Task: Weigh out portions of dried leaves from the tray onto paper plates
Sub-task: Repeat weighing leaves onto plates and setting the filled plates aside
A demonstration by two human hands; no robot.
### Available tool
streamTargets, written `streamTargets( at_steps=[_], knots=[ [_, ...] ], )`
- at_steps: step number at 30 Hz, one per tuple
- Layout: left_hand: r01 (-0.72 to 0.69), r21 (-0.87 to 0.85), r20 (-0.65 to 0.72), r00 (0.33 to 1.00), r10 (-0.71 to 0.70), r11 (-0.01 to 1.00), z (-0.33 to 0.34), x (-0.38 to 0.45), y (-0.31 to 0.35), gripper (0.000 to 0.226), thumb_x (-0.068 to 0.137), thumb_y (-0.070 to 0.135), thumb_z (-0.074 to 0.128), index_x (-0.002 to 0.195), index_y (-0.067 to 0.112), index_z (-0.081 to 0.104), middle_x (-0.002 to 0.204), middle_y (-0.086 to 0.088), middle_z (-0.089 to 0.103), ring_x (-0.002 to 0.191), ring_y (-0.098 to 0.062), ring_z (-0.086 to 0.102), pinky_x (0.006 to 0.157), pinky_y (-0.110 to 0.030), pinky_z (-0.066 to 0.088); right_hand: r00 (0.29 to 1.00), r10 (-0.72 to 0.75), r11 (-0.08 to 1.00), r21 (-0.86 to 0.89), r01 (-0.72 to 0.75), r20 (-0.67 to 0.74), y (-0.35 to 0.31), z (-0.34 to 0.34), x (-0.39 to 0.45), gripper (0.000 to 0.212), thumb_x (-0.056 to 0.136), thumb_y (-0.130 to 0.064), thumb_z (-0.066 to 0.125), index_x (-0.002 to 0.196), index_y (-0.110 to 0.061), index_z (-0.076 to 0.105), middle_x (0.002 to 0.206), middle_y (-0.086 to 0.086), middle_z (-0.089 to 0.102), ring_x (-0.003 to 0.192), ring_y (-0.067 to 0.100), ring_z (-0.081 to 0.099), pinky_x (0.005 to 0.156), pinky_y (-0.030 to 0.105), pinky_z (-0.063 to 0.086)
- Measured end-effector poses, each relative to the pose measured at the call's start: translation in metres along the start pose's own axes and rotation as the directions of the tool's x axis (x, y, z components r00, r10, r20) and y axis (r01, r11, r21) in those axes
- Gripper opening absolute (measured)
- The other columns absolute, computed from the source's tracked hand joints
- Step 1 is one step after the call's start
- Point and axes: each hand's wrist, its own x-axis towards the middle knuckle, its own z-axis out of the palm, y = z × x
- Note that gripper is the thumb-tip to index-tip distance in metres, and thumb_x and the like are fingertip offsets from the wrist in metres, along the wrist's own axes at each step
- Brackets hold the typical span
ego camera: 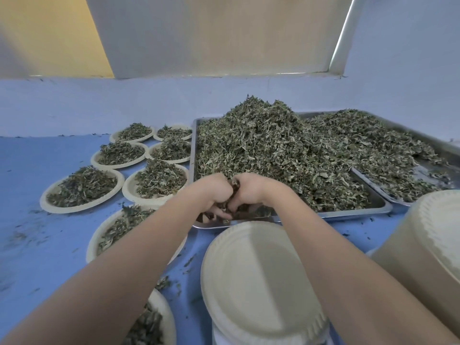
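A steel tray [353, 215] holds a tall heap of dried leaves [273, 150]. My left hand [214, 192] and my right hand [249, 192] meet knuckle to knuckle at the tray's near left corner, fingers curled down round a clump of leaves between them. Just in front of the tray, an empty paper plate [258, 277] sits raised on something white, under my forearms. What the plate rests on is mostly hidden.
Several filled paper plates [82, 188] lie on the blue table [32, 240] at left, one under my left forearm. A second steel tray [438, 150] of leaves stands at right. A tall stack of empty plates [428, 245] leans near right. A wall runs behind.
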Motion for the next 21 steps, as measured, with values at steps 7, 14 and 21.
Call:
streamTargets(
  at_steps=[7, 14, 21],
  knots=[
    [-0.117, -0.233, -0.013, 0.993, 0.117, 0.965, -0.027, -0.053, 0.025, 0.016, 0.089, -0.014, 0.043, 0.086, -0.002, 0.052, 0.091, -0.019, 0.051, 0.078, -0.030, 0.062, 0.058, -0.036, 0.059, 0.996, -0.085, 0.986, 0.142, 0.090, -0.038, -0.034, -0.033, -0.040, 0.014, 0.076, 0.007, 0.068, 0.084, -0.003, 0.066, 0.084, 0.011, 0.069, 0.064, 0.018, 0.069, 0.055, 0.025, 0.057],
    [-0.202, -0.233, 0.008, 0.978, 0.210, 0.951, -0.013, -0.129, 0.024, 0.030, 0.085, -0.024, 0.038, 0.073, 0.002, 0.048, 0.082, -0.011, 0.042, 0.077, -0.029, 0.063, 0.056, -0.033, 0.059, 0.998, -0.067, 0.989, 0.132, 0.066, 0.004, -0.045, -0.035, -0.114, 0.024, 0.072, 0.010, 0.070, 0.094, 0.003, 0.062, 0.072, 0.008, 0.069, 0.059, 0.016, 0.068, 0.051, 0.024, 0.054],
    [-0.099, 0.201, 0.092, 0.992, 0.082, 0.975, 0.017, -0.165, -0.007, 0.047, 0.091, -0.013, 0.043, 0.135, 0.001, 0.043, 0.146, -0.022, 0.032, 0.091, -0.035, 0.069, 0.079, -0.044, 0.058, 0.974, 0.168, 0.884, -0.461, -0.081, 0.151, -0.028, -0.005, -0.173, 0.087, 0.068, -0.044, 0.080, 0.142, -0.027, 0.039, 0.142, -0.002, 0.044, 0.123, 0.024, 0.051, 0.093, 0.040, 0.050]
  ],
)
